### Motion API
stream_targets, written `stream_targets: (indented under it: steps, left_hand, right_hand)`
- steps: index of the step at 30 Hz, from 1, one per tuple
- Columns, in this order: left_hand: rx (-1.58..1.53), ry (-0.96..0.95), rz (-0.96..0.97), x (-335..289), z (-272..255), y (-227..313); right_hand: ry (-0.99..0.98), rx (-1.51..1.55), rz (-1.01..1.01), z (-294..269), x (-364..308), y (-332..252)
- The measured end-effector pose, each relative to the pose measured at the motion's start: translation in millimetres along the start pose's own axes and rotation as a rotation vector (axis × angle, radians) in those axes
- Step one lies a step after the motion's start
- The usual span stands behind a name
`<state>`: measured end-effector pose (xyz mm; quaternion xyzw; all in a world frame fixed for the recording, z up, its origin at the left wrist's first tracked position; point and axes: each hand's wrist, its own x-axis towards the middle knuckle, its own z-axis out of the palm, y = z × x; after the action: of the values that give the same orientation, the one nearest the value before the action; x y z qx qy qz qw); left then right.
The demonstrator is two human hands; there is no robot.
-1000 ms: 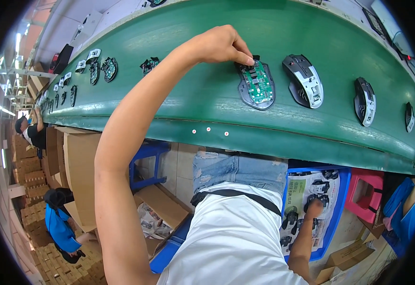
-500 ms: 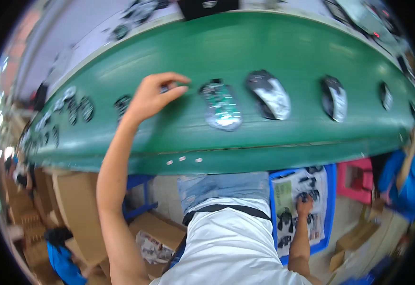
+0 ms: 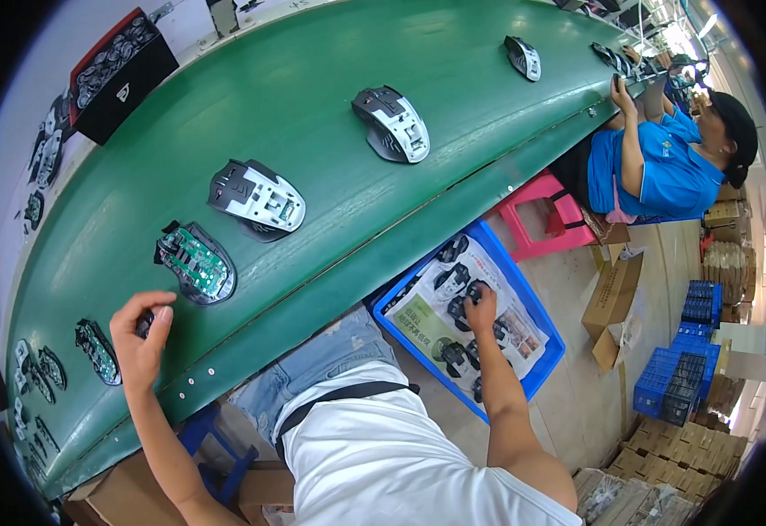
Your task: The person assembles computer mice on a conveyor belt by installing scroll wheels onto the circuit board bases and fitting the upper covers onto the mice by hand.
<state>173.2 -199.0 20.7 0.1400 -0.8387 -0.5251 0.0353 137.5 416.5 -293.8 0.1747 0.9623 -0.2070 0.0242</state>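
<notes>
My left hand hovers over the green belt's near side, its fingers curled around a small dark part mostly hidden by them. Close by lies an open mouse base with a green circuit board. A similar opened mouse base rests left of the hand. My right hand reaches down into a blue tray, fingers closed on a black mouse shell piece. Several more black pieces lie there on printed paper. Past the circuit board sits a black-and-silver mouse.
Farther along the green belt are another black-and-silver mouse and a smaller-looking one. A black box of round parts stands at the far left. Beside a pink stool sits a co-worker in blue.
The view has turned to the right, bringing the co-worker and tray further in. My left hand remains near the circuit board; my right hand stays in the tray.
</notes>
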Motion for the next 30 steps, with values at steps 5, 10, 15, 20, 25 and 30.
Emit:
stream_targets:
  steps: [5,10,15,20,25,30]
  left_hand:
    - [-0.018,0.128,-0.021,-39.9,1.2,-18.6]
    - [-0.102,0.270,0.007,-62.3,13.8,-25.0]
    - [-0.171,0.266,0.040,-55.1,23.1,-23.9]
    - [-0.021,0.346,0.021,-80.7,13.0,-27.9]
    - [0.148,0.366,0.262,-64.8,24.3,-3.6]
    - [0.074,0.459,0.222,-74.3,27.6,-8.5]
  right_hand:
    - [-0.190,0.096,0.208,29.5,38.8,-45.5]
    - [-0.117,-0.074,0.396,61.3,39.4,-54.6]
    - [0.148,0.872,0.410,36.8,38.7,4.5]
    - [-0.374,2.148,0.390,-102.1,-4.8,-135.5]
    - [-0.536,1.642,-0.406,-192.5,-39.4,-267.6]
    - [-0.041,0.556,-1.162,-182.3,-78.4,-449.6]
